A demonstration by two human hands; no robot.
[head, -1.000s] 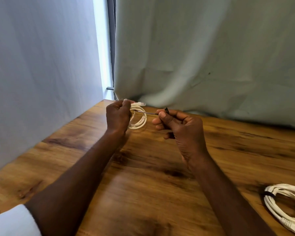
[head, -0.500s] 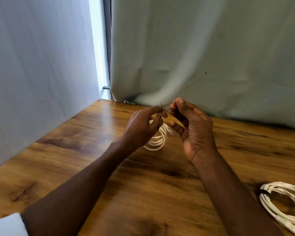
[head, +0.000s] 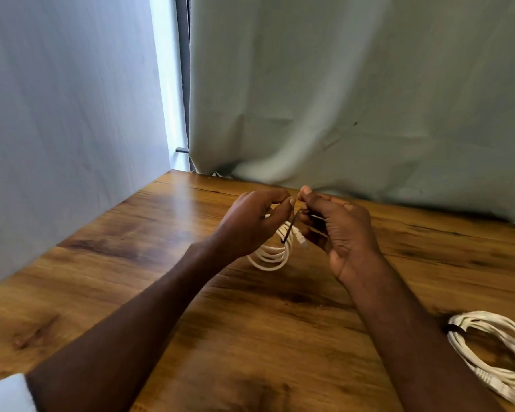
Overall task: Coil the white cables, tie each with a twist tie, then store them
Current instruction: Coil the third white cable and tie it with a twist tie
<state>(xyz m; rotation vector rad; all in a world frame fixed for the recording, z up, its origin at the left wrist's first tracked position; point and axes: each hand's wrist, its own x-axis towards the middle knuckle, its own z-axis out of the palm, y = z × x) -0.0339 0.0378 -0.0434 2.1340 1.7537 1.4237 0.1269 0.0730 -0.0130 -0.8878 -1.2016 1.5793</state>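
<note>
A small coil of white cable (head: 272, 255) hangs above the wooden table (head: 131, 263), held up between my two hands. A thin dark twist tie (head: 290, 228) runs across the top of the coil. My left hand (head: 252, 221) pinches the tie's left end and the coil beneath it. My right hand (head: 336, 230) pinches the tie's other end, fingertips almost touching the left hand's. A plug end (head: 302, 240) of the cable sticks out between the hands. A second white cable coil (head: 500, 352), bound by a dark tie (head: 455, 330), lies on the table at the lower right.
A pale green curtain (head: 354, 99) hangs behind the table's far edge. A white wall (head: 66, 129) runs along the table's left side. A white sleeve (head: 6, 394) shows at the bottom left corner.
Both hands with the coil moved from the left toward the middle and came together. The tie, stretched out sideways a second ago, now bends down around the coil.
</note>
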